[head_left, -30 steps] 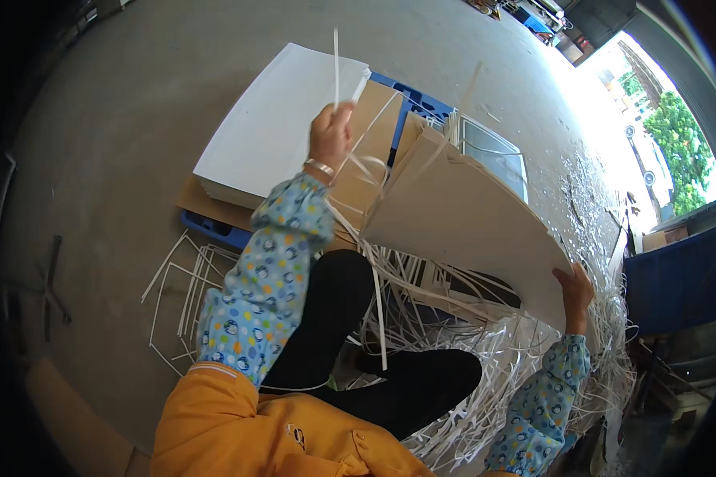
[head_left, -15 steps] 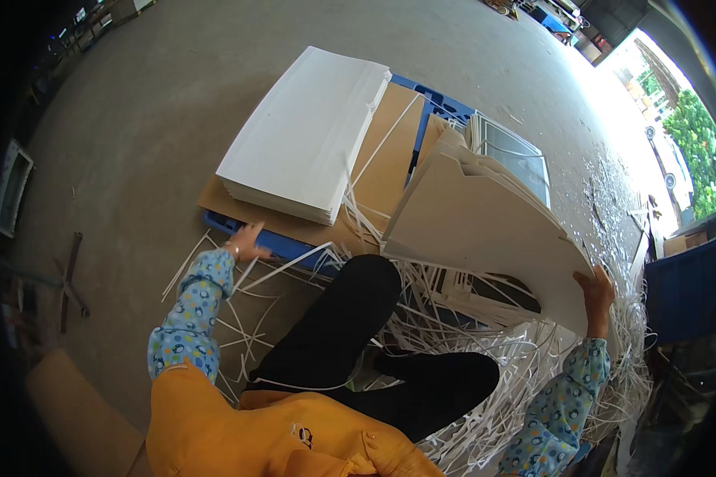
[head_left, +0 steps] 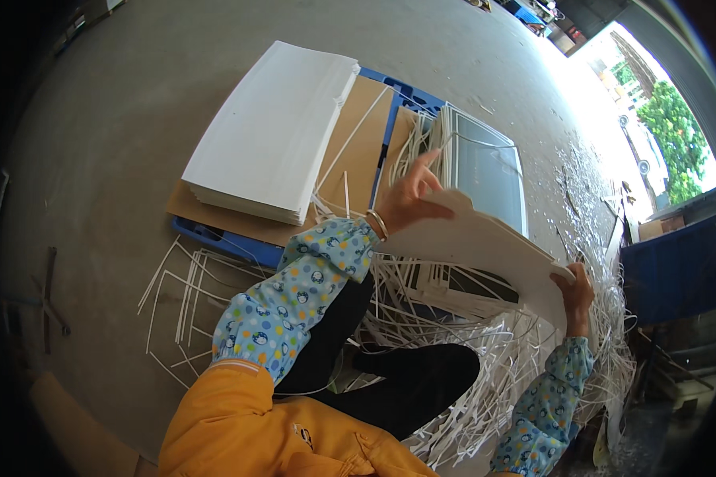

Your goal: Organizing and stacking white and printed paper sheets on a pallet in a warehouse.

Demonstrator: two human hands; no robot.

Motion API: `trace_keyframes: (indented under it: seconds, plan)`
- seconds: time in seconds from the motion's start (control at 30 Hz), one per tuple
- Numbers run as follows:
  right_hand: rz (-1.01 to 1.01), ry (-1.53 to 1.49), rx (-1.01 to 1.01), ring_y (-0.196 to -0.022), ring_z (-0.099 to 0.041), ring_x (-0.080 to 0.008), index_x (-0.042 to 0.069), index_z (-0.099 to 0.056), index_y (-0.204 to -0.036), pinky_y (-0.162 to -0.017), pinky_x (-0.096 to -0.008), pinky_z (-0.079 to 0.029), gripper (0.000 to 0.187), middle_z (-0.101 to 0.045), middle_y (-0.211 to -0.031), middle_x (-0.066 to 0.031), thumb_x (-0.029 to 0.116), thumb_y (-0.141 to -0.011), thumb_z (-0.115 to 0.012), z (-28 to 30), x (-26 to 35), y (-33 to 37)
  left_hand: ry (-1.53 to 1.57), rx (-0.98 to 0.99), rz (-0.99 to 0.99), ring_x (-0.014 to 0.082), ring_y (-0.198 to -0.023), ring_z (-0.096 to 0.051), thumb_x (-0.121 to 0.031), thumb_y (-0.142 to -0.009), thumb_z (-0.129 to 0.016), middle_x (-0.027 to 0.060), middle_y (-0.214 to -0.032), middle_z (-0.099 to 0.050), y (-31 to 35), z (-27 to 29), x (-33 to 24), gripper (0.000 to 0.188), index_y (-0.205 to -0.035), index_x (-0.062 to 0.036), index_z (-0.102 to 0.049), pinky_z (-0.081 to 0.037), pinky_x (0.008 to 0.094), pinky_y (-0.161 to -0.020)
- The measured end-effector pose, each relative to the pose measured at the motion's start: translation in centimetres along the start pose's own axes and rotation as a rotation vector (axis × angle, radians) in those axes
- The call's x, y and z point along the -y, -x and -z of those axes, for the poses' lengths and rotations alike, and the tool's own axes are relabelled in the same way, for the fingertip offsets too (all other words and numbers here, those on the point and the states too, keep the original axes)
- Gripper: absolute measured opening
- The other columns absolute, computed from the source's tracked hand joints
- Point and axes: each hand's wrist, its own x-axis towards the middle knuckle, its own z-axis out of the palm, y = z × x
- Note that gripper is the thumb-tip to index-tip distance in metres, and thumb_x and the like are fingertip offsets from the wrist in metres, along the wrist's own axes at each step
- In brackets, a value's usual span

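Observation:
A bent stack of white cardboard sheets (head_left: 485,250) is held up tilted in front of me, its ragged upper edge facing away. At its right end my right hand (head_left: 576,290) is closed round the edge, thumb on the near side. My left hand (head_left: 410,199), with a bangle at the wrist, is at the stack's upper left corner. Its fingers are apart: one points up, and another lies against the sheets. Beyond that hand stand framed grey-blue panels (head_left: 489,171) with white edges. A neat stack of large white sheets (head_left: 270,127) lies to the left.
Brown cardboard (head_left: 356,135) covers a blue pallet (head_left: 254,249) under the stacks. Thin white offcut strips (head_left: 485,389) lie heaped around my legs and on the right. A blue bin (head_left: 672,274) stands at far right, near a bright doorway. Metal bars (head_left: 49,298) lie at left.
My left hand has come from the pallet's near left edge across to the held stack's upper left corner. My right hand keeps its grip. The view has shifted slightly to the right.

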Motion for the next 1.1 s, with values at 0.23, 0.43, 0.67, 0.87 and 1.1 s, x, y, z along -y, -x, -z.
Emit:
trace_keyframes:
  seconds: [0.23, 0.43, 0.67, 0.87, 1.1]
  plan:
    - [0.176, 0.181, -0.091, -0.051, -0.055, -0.0268, 0.011, -0.052, -0.07, -0.048, -0.0352, -0.043, 0.031, -0.057, -0.062, -0.0068, 0.037, -0.066, -0.069, -0.8, -0.8, -2.2, 0.273, -0.112, 0.063, 0.0129, -0.077, -0.055, -0.03, -0.069, -0.073, 0.0053, -0.079, -0.057, -0.9, -1.5, 3.1, 0.042, -0.094, -0.0025, -0.055, -0.046, 0.0265, -0.069]
    - [0.253, 0.042, -0.079, -0.053, -0.055, -0.0261, 0.009, -0.051, -0.067, -0.049, -0.0351, -0.042, 0.032, -0.057, -0.062, -0.0078, 0.035, -0.067, -0.069, -1.1, 4.2, -2.8, 0.1, -0.25, -0.266, 0.0151, -0.087, -0.052, -0.03, -0.071, -0.071, 0.0106, -0.096, -0.052, -3.3, 1.8, 1.4, 0.053, -0.104, -0.0009, -0.04, -0.046, 0.0281, -0.073]
    - [0.317, 0.024, -0.134, -0.058, -0.055, -0.0274, 0.008, -0.051, -0.071, -0.052, -0.0362, -0.042, 0.031, -0.056, -0.064, -0.0085, 0.033, -0.068, -0.069, -1.3, 4.4, -2.6, -0.359, -0.66, 0.02, 0.0324, -0.077, -0.056, -0.036, -0.068, -0.067, 0.0191, -0.084, -0.055, -5.6, -1.1, -2.5, 0.051, -0.096, 0.0009, -0.047, -0.045, 0.0382, -0.07]
    - [0.218, 0.212, -0.274, -0.06, -0.054, -0.0277, 0.008, -0.051, -0.075, -0.05, -0.0359, -0.041, 0.032, -0.054, -0.068, -0.0091, 0.034, -0.067, -0.068, -2.4, 0.5, -1.0, -0.482, -0.741, -0.175, 0.0339, -0.083, -0.056, -0.034, -0.075, -0.061, 0.0181, -0.091, -0.057, -6.2, -0.7, -1.4, 0.042, -0.098, -0.0013, -0.049, -0.043, 0.039, -0.073]
    - [0.365, 0.123, -0.297, -0.057, -0.052, -0.0279, 0.007, -0.044, -0.068, -0.048, -0.0358, -0.04, 0.036, -0.05, -0.062, -0.0091, 0.035, -0.069, -0.067, -3.4, 2.1, -1.1, -0.458, -0.623, -0.235, 0.0346, -0.093, -0.053, -0.026, -0.078, -0.06, 0.0203, -0.102, -0.053, -5.1, 1.9, -2.3, 0.048, -0.111, 0.002, -0.041, -0.041, 0.039, -0.08]
